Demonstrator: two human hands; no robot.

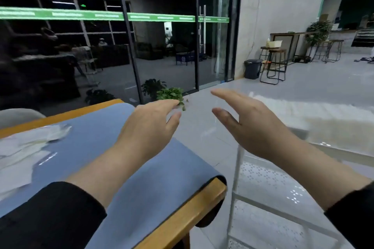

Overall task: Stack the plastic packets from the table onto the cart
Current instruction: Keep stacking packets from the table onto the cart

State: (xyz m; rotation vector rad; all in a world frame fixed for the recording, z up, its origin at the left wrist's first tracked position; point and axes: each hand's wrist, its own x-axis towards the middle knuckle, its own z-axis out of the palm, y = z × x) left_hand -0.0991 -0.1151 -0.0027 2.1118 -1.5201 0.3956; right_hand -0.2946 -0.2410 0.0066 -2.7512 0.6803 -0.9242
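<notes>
Two hands: raised side by side in mid-air, palms facing each other, apart, holding nothing.
Left hand (pixel 149 125): fingers relaxed and spread, above the blue mat (pixel 97 147) covering the wooden table (pixel 182 214).
Right hand (pixel 249 125): fingers straight, released, above the white cart (pixel 237 194).
Plastic packets (pixel 26 147): a crumpled clear heap, blurred, possibly several, on the mat well to the left of the left hand.

Clear packets (pixel 30 143) (crumpled) on table (pixel 141 188).
</notes>
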